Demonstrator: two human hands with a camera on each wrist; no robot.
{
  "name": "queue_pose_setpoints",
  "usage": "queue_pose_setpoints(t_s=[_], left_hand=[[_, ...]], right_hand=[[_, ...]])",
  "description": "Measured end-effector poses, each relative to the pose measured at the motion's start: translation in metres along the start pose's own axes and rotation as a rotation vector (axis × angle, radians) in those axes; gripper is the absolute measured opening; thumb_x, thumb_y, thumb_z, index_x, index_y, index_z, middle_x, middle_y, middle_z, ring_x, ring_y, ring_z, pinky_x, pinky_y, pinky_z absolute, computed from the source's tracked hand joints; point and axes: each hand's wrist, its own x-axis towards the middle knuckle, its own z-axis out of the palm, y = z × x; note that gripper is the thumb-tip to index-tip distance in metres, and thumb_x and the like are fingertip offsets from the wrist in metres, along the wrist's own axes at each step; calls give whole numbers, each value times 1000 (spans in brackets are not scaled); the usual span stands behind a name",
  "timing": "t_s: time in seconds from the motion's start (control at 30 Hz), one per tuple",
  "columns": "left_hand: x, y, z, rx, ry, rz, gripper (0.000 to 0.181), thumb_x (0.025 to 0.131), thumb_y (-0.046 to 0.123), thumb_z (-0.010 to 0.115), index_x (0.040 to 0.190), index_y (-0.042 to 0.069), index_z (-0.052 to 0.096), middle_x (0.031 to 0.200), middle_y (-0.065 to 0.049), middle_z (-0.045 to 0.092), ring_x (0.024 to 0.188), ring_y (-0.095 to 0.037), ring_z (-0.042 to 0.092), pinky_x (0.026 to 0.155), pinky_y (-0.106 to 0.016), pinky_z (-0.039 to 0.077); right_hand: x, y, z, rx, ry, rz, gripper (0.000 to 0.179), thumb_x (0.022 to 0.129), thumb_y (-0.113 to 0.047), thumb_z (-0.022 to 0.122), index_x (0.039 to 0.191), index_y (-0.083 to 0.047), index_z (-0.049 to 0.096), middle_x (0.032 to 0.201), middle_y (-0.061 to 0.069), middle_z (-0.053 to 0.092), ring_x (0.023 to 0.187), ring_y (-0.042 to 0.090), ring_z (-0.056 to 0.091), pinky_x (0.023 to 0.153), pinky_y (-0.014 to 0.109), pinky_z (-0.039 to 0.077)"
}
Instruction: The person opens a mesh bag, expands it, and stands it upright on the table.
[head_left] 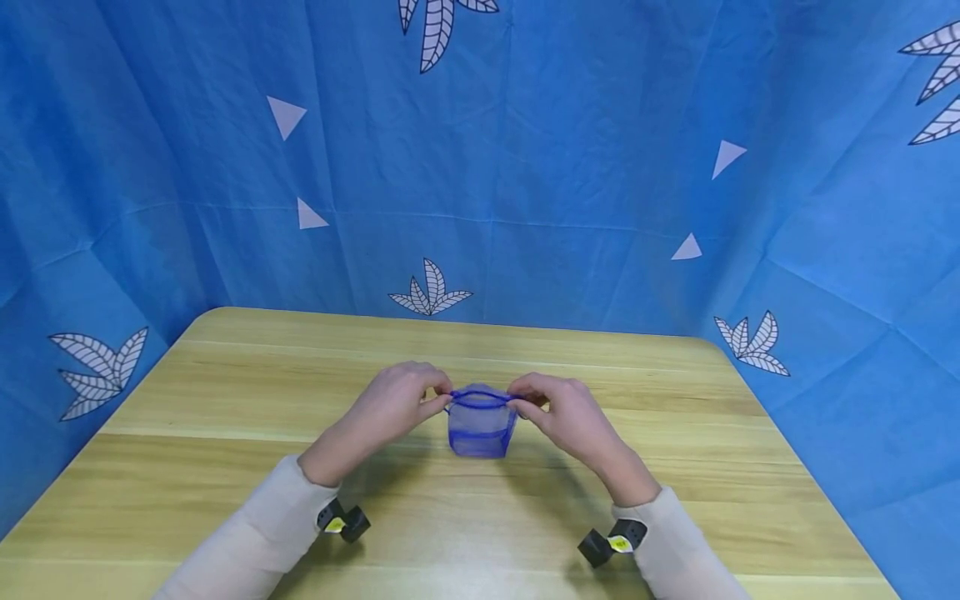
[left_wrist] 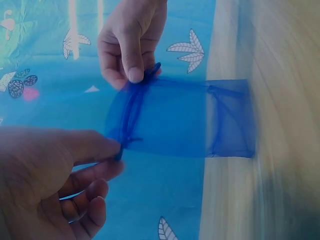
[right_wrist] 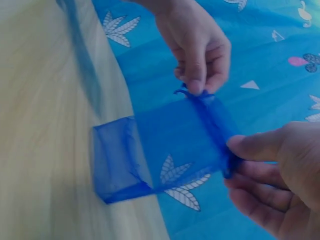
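Observation:
A small sheer blue drawstring pouch [head_left: 480, 425] hangs between both hands over the wooden table. Thumb and fingers of my left hand [head_left: 405, 398] pinch its top edge at the left end of the drawstring band. At the opposite end of that band, my right hand [head_left: 558, 408] pinches with thumb and forefinger. In the left wrist view the see-through pouch [left_wrist: 175, 120] is stretched wide, its mouth drawn straight. The right wrist view shows the pouch [right_wrist: 165, 150] with a crease across its lower part, and cord ends stick out near the fingertips.
A light wooden table [head_left: 225, 400] with rounded far corners lies under the hands. Blue curtains [head_left: 525, 150] printed with white leaves and triangles surround it at the back and sides. A small black camera [head_left: 354, 523] sits on the left wrist, another camera [head_left: 596, 547] on the right.

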Motion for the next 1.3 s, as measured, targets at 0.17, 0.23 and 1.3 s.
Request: queue_pose_setpoints(t_s=[0.17, 0.23, 1.3], left_hand=[[-1, -4, -1, 4, 8, -6, 4, 90, 15, 72, 93, 14, 73, 87, 5, 69, 79, -13, 63, 69, -30, 51], [0, -4, -2, 6, 4, -5, 4, 90, 16, 72, 93, 14, 73, 87, 5, 69, 79, -13, 63, 69, -30, 51], [2, -9, -10, -105, -122, -52, 8, 90, 23, 73, 96, 17, 73, 83, 12, 64, 68, -4, 52, 59, -24, 45]], right_hand=[[0, 1, -8, -16, -25, 29, 8, 91, -20, 71, 98, -19, 74, 84, -14, 68, 75, 2, 62, 66, 27, 53], [0, 2, -8, -28, -18, 21, 6, 92, -19, 71, 96, -18, 75, 83, -14, 68, 73, 1, 61, 63, 25, 51], [2, 6, -5, -12, -90, -12, 9, 92, -20, 70, 100, -17, 71, 86, -14, 66, 76, 3, 60, 69, 27, 52]])
